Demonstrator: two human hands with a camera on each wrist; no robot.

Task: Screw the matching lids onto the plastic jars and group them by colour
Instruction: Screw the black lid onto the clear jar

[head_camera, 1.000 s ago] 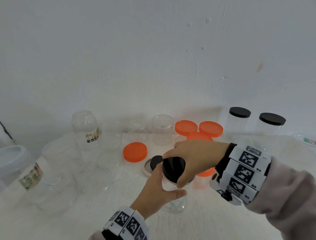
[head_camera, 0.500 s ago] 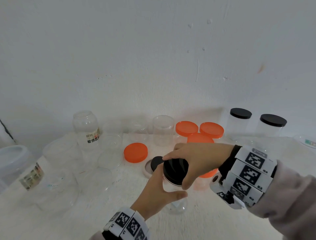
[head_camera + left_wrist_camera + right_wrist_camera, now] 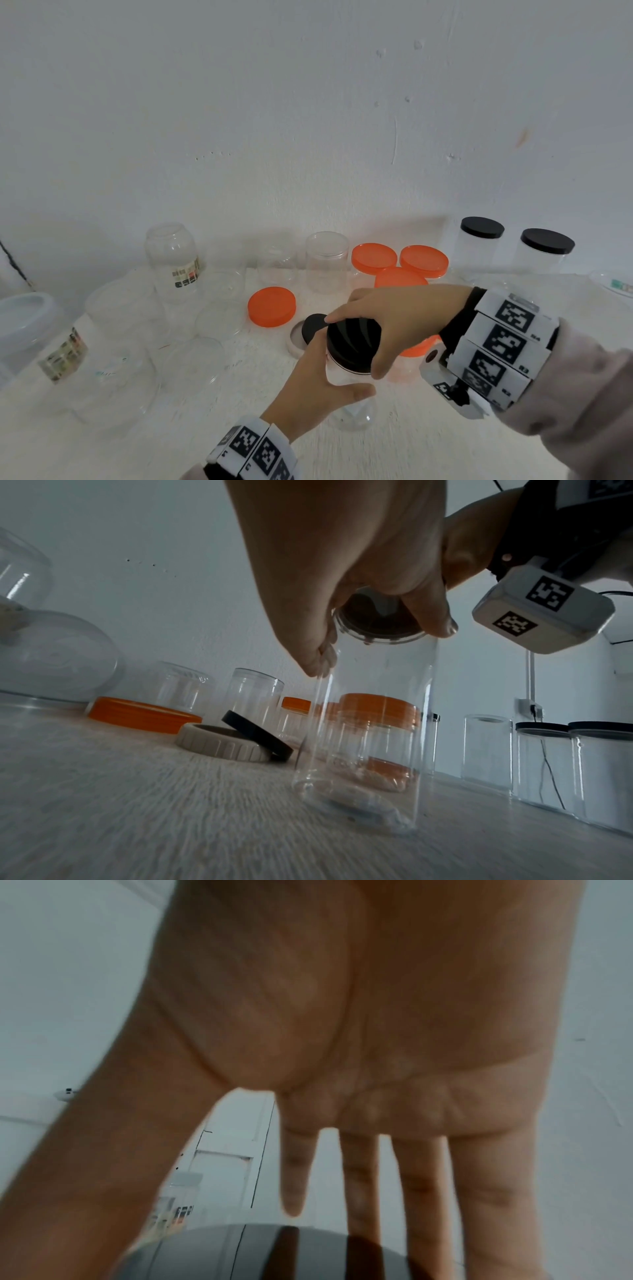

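Gripping a clear jar [image 3: 352, 407] round its upper wall, the left hand [image 3: 315, 387] holds it upright on the white surface [image 3: 428, 445]; thumb in front, the other fingers hidden behind the jar in the head view. The right hand [image 3: 400, 322] arches over the black lid [image 3: 352, 342] seated on the jar's mouth, thumb and fingertips pinching its rim. From the right wrist, only the palm [image 3: 359, 1001] and the lid's glossy top [image 3: 274, 1253] show, blurred; contact points there are hard to make out. From the left wrist, the lid's underside [image 3: 377, 620] appears through the jar neck; how far the threads are engaged cannot be told.

Just behind the jar: a loose black lid [image 3: 313, 327] leaning on a beige lid [image 3: 296, 342], and a loose orange lid [image 3: 271, 306]. Further back, orange-lidded jars [image 3: 399, 262], one partly hidden by the right hand. Far right, two black-lidded jars [image 3: 513, 246] side by side. Left side: several lidless clear jars [image 3: 171, 260], edges faint against the wall.
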